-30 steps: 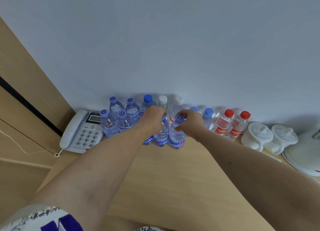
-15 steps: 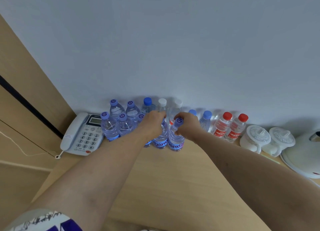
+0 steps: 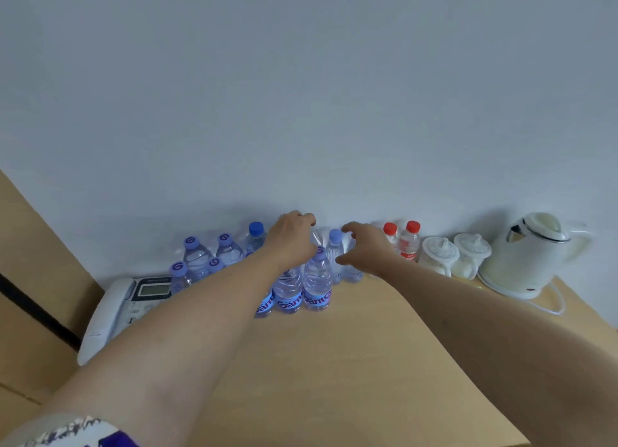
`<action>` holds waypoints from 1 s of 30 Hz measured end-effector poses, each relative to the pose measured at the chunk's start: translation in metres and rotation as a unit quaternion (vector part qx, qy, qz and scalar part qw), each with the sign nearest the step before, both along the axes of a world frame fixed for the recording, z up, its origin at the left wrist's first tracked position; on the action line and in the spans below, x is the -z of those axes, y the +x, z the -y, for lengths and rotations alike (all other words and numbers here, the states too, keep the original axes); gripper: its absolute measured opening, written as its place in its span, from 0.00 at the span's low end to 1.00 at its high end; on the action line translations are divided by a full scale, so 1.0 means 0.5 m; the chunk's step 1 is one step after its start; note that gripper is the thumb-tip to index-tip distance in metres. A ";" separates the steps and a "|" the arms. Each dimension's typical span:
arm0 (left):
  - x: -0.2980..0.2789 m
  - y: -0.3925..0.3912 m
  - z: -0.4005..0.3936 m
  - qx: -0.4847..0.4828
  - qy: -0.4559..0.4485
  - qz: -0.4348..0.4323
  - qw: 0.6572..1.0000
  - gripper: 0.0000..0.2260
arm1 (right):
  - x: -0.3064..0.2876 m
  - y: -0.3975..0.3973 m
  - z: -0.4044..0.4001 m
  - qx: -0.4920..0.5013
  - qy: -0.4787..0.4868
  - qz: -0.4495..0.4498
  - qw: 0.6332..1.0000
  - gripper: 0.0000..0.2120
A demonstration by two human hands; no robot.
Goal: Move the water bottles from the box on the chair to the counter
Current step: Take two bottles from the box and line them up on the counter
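Note:
Several clear water bottles stand against the wall on the wooden counter. Two purple-labelled bottles, one beside the other, stand upright in front with no hand on them. My left hand reaches over them, its fingers curled over the top of a back-row bottle whose cap is hidden. My right hand is spread, thumb and fingers apart on either side of a pale-blue-capped bottle. The box and chair are out of view.
A white desk phone lies at the left by a wooden panel. Purple-capped bottles and a blue-capped bottle stand left of my hands. Red-capped bottles, two lidded white cups and a white kettle stand to the right.
Both hands let go of the two front bottles' caps and moved back toward the wall row. The right hand's fingers opened. The view shifted, bringing the kettle into sight.

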State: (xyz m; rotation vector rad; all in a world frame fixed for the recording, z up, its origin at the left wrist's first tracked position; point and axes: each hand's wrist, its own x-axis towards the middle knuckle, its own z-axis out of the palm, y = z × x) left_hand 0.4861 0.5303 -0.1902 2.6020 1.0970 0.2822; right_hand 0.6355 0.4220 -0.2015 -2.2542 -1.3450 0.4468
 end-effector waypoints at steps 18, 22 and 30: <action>-0.076 0.344 0.522 0.388 0.041 0.017 0.921 0.24 | -0.085 0.098 0.642 0.379 -0.070 0.092 0.918 0.35; -0.091 0.386 0.722 0.457 0.048 0.004 0.888 0.29 | -0.101 0.094 0.843 0.460 -0.076 0.080 0.881 0.37; -0.092 0.422 1.202 0.571 0.049 0.022 0.819 0.28 | -0.075 0.044 1.304 0.580 -0.081 0.060 0.808 0.38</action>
